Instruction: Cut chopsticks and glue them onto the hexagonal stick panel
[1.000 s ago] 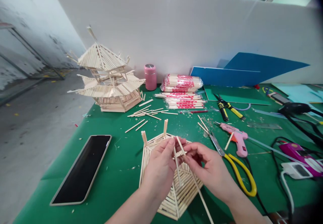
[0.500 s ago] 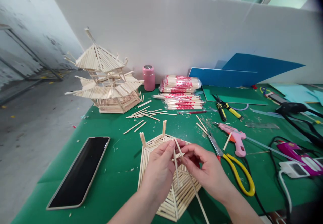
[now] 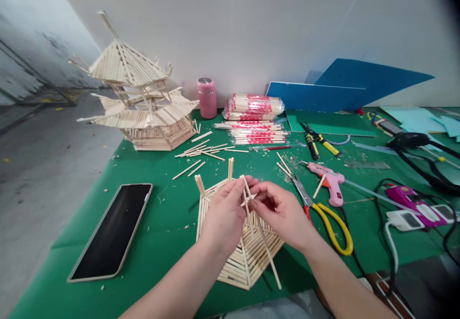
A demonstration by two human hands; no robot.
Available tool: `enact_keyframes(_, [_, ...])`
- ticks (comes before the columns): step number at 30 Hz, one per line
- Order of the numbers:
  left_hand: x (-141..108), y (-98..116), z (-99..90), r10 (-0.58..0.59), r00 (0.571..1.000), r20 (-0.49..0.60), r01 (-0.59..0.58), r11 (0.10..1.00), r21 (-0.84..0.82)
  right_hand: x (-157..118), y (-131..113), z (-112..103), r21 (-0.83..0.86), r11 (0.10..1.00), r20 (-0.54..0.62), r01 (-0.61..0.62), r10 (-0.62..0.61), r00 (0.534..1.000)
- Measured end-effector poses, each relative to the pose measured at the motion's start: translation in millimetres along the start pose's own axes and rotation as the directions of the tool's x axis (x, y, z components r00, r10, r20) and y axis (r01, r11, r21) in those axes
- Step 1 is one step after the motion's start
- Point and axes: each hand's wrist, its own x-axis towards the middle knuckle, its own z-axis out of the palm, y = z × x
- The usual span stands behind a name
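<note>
The long stick (image 3: 268,252) is at the centre of the frame, its long axis slanting from the left fingertips down toward the lower right. The short stick (image 3: 248,216) lies just beside it on the left and runs more steeply; the two draw close at the top, though whether they touch there I cannot tell. The left hand (image 3: 223,213) is nearer those upper ends, its thumb and fingers closed on the short stick. The right hand (image 3: 280,211) comes from the right, thumb and forefinger pinching the long stick below its top; its other fingers curl partly out of sight. Under both sticks, the lattice (image 3: 233,267) lies at lower centre. Scissors (image 3: 304,193) lie right of centre, nearer the right hand than the glue gun (image 3: 330,181).
</note>
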Motion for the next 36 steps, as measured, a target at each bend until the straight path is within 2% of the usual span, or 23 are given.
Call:
enact_keyframes(6, [7,3,5.3,0.025,1.000,-0.008,-0.025,0.999,-0.032,10,-3,-2,0.023,0.999,-0.008,0.040,-0.040,0.999])
enact_keyframes(14, [11,4,11.8,0.050,0.999,-0.021,-0.051,0.998,-0.027,15,-7,-5,-0.031,0.997,-0.035,0.068,-0.069,0.997])
enact_keyframes(19, [11,4,10.5,0.062,0.998,0.020,-0.062,0.998,-0.011,14,-7,-12,-0.013,0.999,-0.032,0.052,-0.052,0.998])
enact_keyframes(21, [10,5,7.4,0.059,0.998,0.034,-0.059,0.998,-0.002,13,-8,-22,-0.003,0.999,-0.089,0.046,-0.046,0.995])
enact_keyframes(22, [9,5,5.6,0.051,0.998,0.034,-0.051,0.999,0.007,12,-10,-28,-0.010,0.998,-0.160,0.054,-0.055,0.986])
enact_keyframes(23, [7,5,3.8,0.035,0.999,0.029,-0.036,0.999,0.019,11,-12,-34,-0.030,0.997,-0.263,0.074,-0.079,0.961])
enact_keyframes(24, [5,5,2.1,0.016,1.000,0.020,-0.016,0.999,0.033,9,-15,-39,-0.061,0.992,-0.393,0.109,-0.124,0.911])
enact_keyframes(25, [4,5,0.6,0.000,1.000,0.010,0.000,0.999,0.044,6,-18,-44,-0.101,0.983,-0.525,0.154,-0.184,0.831])
enact_keyframes(27, [1,3,-2.0,-0.029,1.000,0.008,0.028,0.998,0.057,-1,-24,-48,-0.190,0.950,-0.718,0.247,-0.306,0.625])
enact_keyframes(28, [0,2,-3.0,-0.037,0.999,0.015,0.036,0.998,0.058,-5,-26,-47,-0.229,0.928,-0.766,0.293,-0.358,0.534])
enact_keyframes(29, [0,1,-3.9,-0.043,0.999,0.023,0.041,0.998,0.057,-11,-27,-46,-0.263,0.904,-0.777,0.336,-0.405,0.482])
enact_keyframes(30, [0,0,-4.7,-0.048,0.998,0.033,0.046,0.998,0.053,-17,-27,-43,-0.295,0.883,-0.746,0.364,-0.451,0.490])
enact_keyframes(31, [0,-1,-5.3,-0.052,0.998,0.042,0.050,0.998,0.048,-25,-25,-40,-0.331,0.861,-0.678,0.386,-0.501,0.538])
enact_keyframes(32, [1,-1,-5.7,-0.056,0.997,0.047,0.054,0.998,0.040,-32,-22,-37,-0.377,0.838,-0.569,0.393,-0.545,0.616])
enact_keyframes(33, [2,-1,-6.1,-0.059,0.997,0.048,0.058,0.998,0.031,-40,-19,-33,-0.437,0.812,-0.410,0.387,-0.563,0.718])
enact_keyframes(34, [3,0,-6.2,-0.060,0.997,0.042,0.059,0.998,0.022,-47,-15,-31,-0.487,0.776,-0.305,0.401,-0.581,0.754])
enact_keyframes(36, [5,2,-6.2,-0.052,0.999,0.013,0.052,0.999,0.013,-59,-8,-28,-0.572,0.693,-0.203,0.439,-0.638,0.743])
